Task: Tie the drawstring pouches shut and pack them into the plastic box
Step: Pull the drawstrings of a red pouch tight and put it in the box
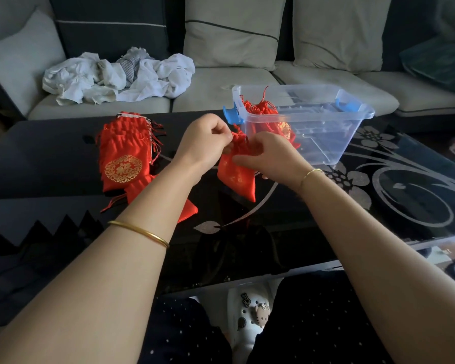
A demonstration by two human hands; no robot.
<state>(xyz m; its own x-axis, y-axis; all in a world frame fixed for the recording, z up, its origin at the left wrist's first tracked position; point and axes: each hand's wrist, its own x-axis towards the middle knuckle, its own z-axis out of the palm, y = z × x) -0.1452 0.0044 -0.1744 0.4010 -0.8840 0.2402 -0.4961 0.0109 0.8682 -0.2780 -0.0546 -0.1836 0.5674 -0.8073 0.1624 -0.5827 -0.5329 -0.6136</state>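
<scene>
Red fabric pouch dead centre, held over black glass table. left hand pinching gathered neck, right hand curled round same neck from other side, so both hands busy, neither free. plastic box at 2 o'clock from pouch, few tied pouches inside at its left end. untied stack at 9 o'clock. Risk imo: knot left half-cinched, slick fabric lets neck reopen once dropped in. also tassels snagging blue latch.
</scene>
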